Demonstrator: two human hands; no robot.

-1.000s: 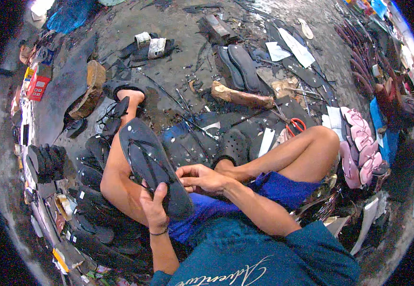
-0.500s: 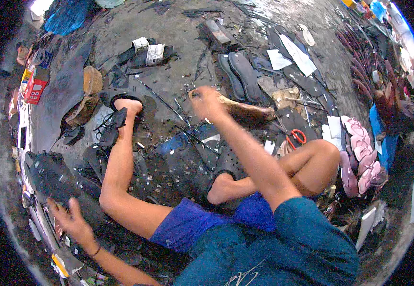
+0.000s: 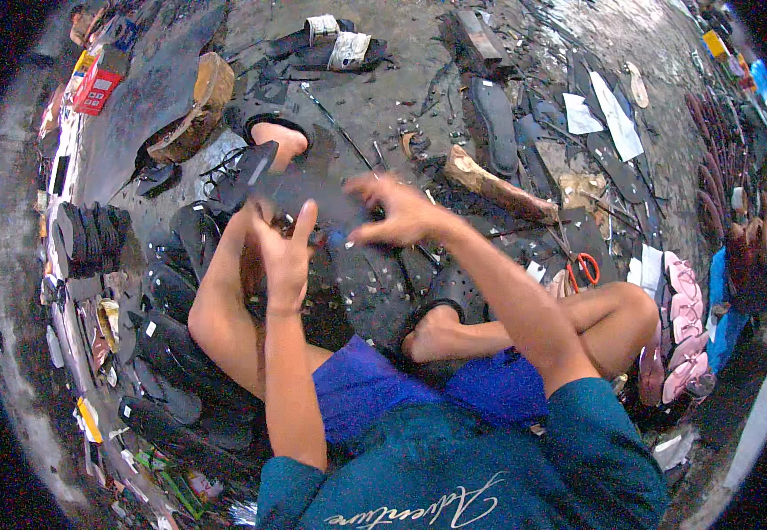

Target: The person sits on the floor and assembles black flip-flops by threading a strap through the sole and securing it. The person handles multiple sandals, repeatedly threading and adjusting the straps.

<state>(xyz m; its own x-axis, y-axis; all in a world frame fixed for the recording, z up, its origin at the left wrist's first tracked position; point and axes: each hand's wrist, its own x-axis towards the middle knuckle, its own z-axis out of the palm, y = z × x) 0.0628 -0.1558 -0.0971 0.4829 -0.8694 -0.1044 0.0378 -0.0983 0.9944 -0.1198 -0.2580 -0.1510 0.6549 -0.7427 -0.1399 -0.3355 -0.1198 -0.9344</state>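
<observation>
A dark, flat shoe sole, smeared by motion, is in the air between my hands. My right hand curves around its right end, with thumb and fingers on either side. At the other end is my left hand, thumb raised and spread from the fingers. Whether those blurred left fingertips touch the sole is unclear. A similar dark sole lies on the floor ahead of my right hand, beyond a curved wooden piece.
Orange-handled scissors lie to the right, near pink slippers. White-strapped sandals are at the far side, with a wooden block to the left. Black footwear is piled beside my left leg.
One of the two soles on the floor has been picked up. My left hand has swung in from the far left, and my right hand has turned toward it. The view has shifted.
</observation>
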